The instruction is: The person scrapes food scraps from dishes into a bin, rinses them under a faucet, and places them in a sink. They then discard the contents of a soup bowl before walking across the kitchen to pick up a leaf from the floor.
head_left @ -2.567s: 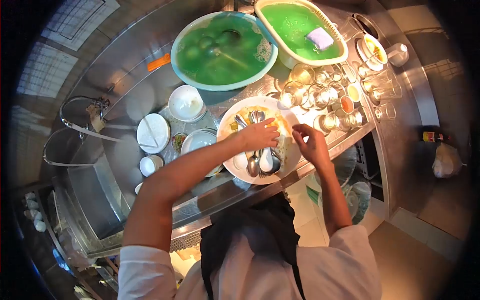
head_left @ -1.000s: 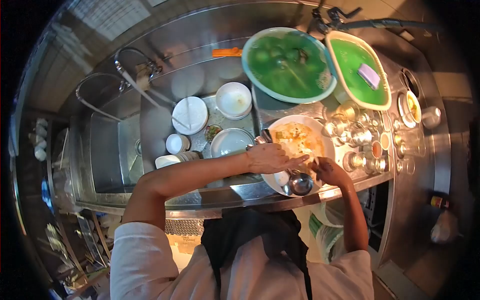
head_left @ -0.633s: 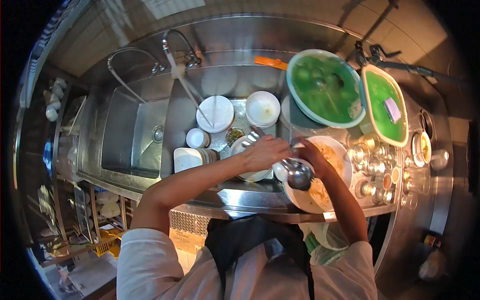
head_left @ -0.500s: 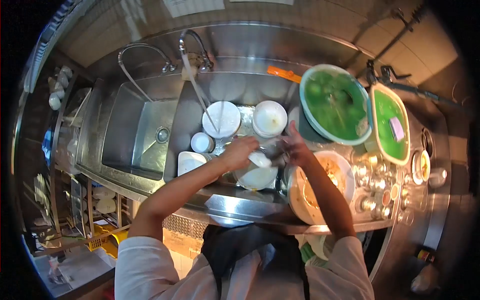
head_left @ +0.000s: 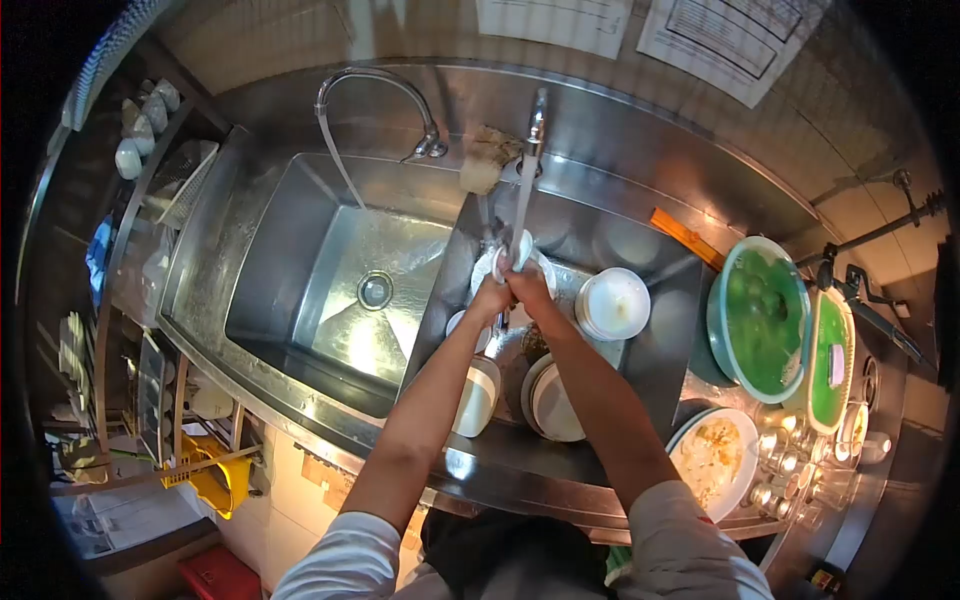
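Note:
Under the water stream (head_left: 524, 195) of the right tap, my left hand (head_left: 491, 298) and my right hand (head_left: 530, 288) are pressed together, both closed. Between them, small white spoon-like pieces (head_left: 521, 248) stick out toward the tap; their exact shape is blurred by water and fingers. Beneath and behind the hands, a white plate (head_left: 545, 270) lies in the right basin. To its right stands a stack of white bowls (head_left: 613, 303). Nearer me are a white dish (head_left: 478, 400) and tilted plates (head_left: 558, 402), partly covered by my right forearm.
The left basin (head_left: 290, 270) has its own running tap (head_left: 375, 78). At right stand a blue tub (head_left: 715, 320) of green liquid, a cream tub (head_left: 848, 335) with a sponge (head_left: 835, 366), a food-stained plate (head_left: 748, 470) and several glasses (head_left: 790, 460). An orange-handled tool (head_left: 685, 237) lies behind.
Both hands have moved away from me to beneath the right tap and come together, carrying the white pieces into the stream. My right hand's fingers have closed. The view has turned left.

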Motion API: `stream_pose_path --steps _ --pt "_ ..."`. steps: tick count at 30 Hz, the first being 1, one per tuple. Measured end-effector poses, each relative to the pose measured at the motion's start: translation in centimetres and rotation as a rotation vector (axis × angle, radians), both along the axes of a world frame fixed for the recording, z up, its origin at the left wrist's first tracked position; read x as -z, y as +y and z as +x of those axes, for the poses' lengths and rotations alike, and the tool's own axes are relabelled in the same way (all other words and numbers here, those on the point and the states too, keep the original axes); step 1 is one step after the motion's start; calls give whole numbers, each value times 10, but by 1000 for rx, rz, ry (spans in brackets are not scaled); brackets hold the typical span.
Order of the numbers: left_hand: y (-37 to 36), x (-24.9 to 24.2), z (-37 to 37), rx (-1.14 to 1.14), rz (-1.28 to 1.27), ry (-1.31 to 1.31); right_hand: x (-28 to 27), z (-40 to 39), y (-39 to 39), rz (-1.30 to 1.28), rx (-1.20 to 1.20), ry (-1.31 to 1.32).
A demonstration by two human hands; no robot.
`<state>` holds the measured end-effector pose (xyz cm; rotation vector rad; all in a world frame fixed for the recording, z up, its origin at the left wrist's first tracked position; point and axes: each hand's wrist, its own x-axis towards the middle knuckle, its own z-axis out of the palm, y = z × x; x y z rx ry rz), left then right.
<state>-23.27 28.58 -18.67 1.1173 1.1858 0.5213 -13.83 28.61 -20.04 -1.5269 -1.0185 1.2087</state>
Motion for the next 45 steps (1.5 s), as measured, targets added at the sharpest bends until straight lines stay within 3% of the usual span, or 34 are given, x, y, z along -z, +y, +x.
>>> stream_pose_path --steps 1,2,3,4,5,7,8,9,10,13,14,15,16,17,18,19,20,21,22,23,25,27,29,30,31,33,34,36,37,38,40,41,43,45 --pt "2 8 1 0 -8 -4 2 -3 3 12 34 75" --pt "3 15 7 -104 231 287 3 -7 6 7 36 71" --pt "5 22 10 -203 472 577 5 -10 6 -10 8 250" --pt "6 30 6 -123 602 581 7 -12 5 -27 -19 427" --pt "3 37 7 -117 597 574 8 -13 2 -43 -45 604" --pt "-6 14 8 -163 458 740 2 -19 -1 96 -61 441" --pt "-10 -6 7 12 381 844 -20 -25 -4 -22 42 465" --pt "-15 -6 7 23 387 837 -31 -25 -5 -136 147 487" --pt "-21 -7 6 -99 398 629 -13 -20 5 -198 78 561" --pt "-31 -12 6 -301 813 228 -13 -16 0 -90 -82 675" --pt "-41 -24 3 -219 525 99 -17 -6 -2 -24 -134 655" --pt "-47 -74 3 -33 309 276 -22 5 -8 39 -178 629" --pt "-43 -32 -3 51 610 184 -33 18 -12 178 -154 469" --pt "-48 -69 -6 227 499 136 -38 35 -12 135 -49 496" --pt "-52 -60 -12 254 660 266 -43 51 -13 96 58 524" --pt "-55 -59 -19 258 538 228 -57 77 -26 33 228 448" --pt "-60 -58 -23 258 416 197 -112 109 -43 -94 240 72" --pt "-70 -55 -25 282 416 188 -158 134 -60 -77 393 -107" --pt "-84 -50 -23 336 365 157 -181 206 -91 -27 504 -82" --pt "-94 -47 -24 371 311 138 -210 234 -108 -115 576 -229" --pt "-120 -55 -13 450 343 167 -186 321 -128 -186 681 -355" --pt "-150 -58 3 529 375 205 -164 376 -144 -305 702 -475" --pt "-177 -54 26 575 507 230 -132 417 -156 -653 242 -617" --pt "-188 -55 39 581 506 235 -140 398 -165 -599 142 -948" --pt "-198 -55 53 605 507 200 -133 393 -166 -605 145 -936" --pt "-221 -55 81 653 491 172 -114 387 -183 -380 89 -1264" --pt "-230 -56 99 702 461 138 -108 386 -192 -394 92 -1253" --pt "-255 -59 134 707 372 39 -98 382 -214 -290 182 -1537" --pt "-267 -60 153 663 320 -28 -102 382 -227 -297 182 -1528" --pt "-275 -61 172 664 319 -23 -109 386 -240 -108 225 -1375" --pt "-287 -50 203 633 304 157 -136 380 -277 131 261 -1031" --pt "-292 -32 211 635 304 164 -143 373 -308 76 303 -1036" --pt "-299 7 226 294 -12 -79 -139 361 -383 88 390 -1060" --pt "-299 -19 228 334 32 15 -120 344 -455 -222 490 -1217"
